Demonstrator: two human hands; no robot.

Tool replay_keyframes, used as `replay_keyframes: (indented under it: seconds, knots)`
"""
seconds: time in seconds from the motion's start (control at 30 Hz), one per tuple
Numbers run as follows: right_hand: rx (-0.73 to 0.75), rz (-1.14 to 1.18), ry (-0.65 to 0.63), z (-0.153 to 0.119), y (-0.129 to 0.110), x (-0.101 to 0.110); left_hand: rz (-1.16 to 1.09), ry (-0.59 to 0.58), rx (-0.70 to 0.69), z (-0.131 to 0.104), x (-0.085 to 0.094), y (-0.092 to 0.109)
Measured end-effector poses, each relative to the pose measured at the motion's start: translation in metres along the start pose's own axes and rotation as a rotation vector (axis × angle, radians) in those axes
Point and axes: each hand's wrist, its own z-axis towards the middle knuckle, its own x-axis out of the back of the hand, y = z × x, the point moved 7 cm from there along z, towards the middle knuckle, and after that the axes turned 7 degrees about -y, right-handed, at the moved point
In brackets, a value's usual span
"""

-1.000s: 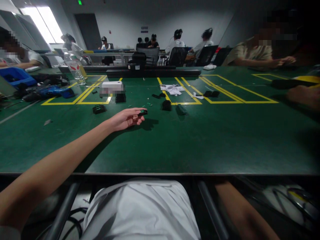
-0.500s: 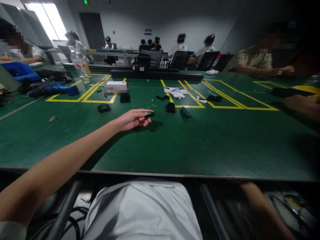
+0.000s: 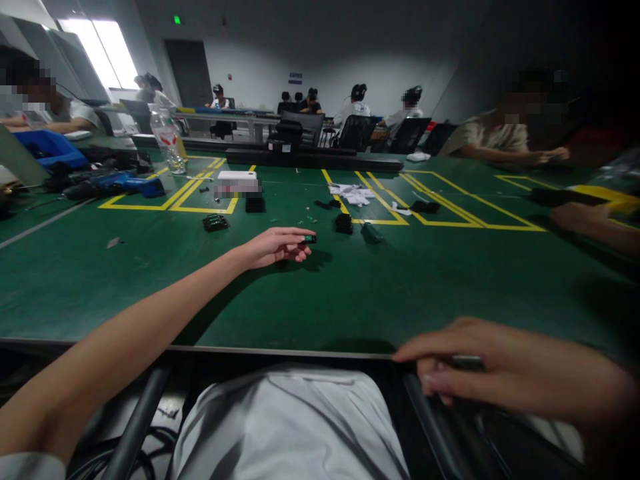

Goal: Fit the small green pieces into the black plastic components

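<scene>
My left hand (image 3: 280, 248) is closed above the middle of the green table (image 3: 280, 300). Its thumb and fingers pinch a small black part with a green face (image 3: 310, 239). At the table's front edge is my right hand (image 3: 480, 373), blurred, with its fingers curled inward. A small greyish patch shows between its fingers; what it is I cannot make out. Beyond the left hand lie a stack of black-and-green parts (image 3: 215, 223), a stack of black parts (image 3: 343, 224) and a small clear bag (image 3: 371, 233).
A white box (image 3: 237, 180), white paper pieces (image 3: 354, 194) and a black stack (image 3: 255, 203) lie among yellow tape lines. A bottle (image 3: 167, 140), a blue power drill (image 3: 120, 187) and a blue bin (image 3: 53, 150) stand left. Co-workers sit on both sides; a co-worker's hand (image 3: 580, 220) rests right.
My right hand has risen from below the table into view at the front edge. My left hand keeps its pinch on the small part and appears slightly lower and farther right as the view tilts.
</scene>
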Motion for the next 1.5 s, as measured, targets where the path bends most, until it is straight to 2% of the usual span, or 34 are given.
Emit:
replay_keyframes:
  seconds: [0.03,0.07,0.13,0.2,0.3,0.37,0.43,0.53,0.7,1.07,1.5]
  knots:
    - [0.061,0.048,-0.111,0.019,-0.018,0.003,0.000,0.000,0.001,0.000,0.000,0.000]
    - [0.112,0.094,-0.113,0.041,-0.032,0.013,-0.001,0.000,0.003,0.001,0.000,0.000]
    - [0.191,0.168,0.028,0.092,-0.047,0.035,-0.005,-0.004,0.007,0.001,0.000,-0.001]
    - [0.218,0.267,0.169,0.144,-0.044,0.045,-0.012,-0.006,0.008,0.002,0.001,-0.002]
    - [0.130,0.547,0.111,0.206,-0.021,0.025,-0.006,-0.002,0.004,0.003,0.001,-0.002]
    - [0.103,0.726,0.054,0.225,-0.011,0.006,0.002,0.002,-0.003,0.003,0.001,-0.002]
    - [0.146,0.833,0.001,0.230,-0.013,-0.008,0.006,0.007,-0.007,0.003,0.000,-0.001]
    - [0.213,0.905,-0.009,0.223,-0.020,-0.016,0.014,0.004,-0.009,0.002,-0.001,-0.001]
    - [0.278,0.908,0.033,0.214,-0.025,-0.014,0.043,-0.008,-0.029,0.002,-0.003,0.001]
    - [0.341,0.904,-0.018,0.212,-0.017,-0.012,0.100,-0.052,-0.005,0.002,-0.005,-0.001]
    - [0.347,0.926,-0.008,0.212,-0.017,-0.012,0.128,-0.061,-0.007,0.002,-0.008,0.000]
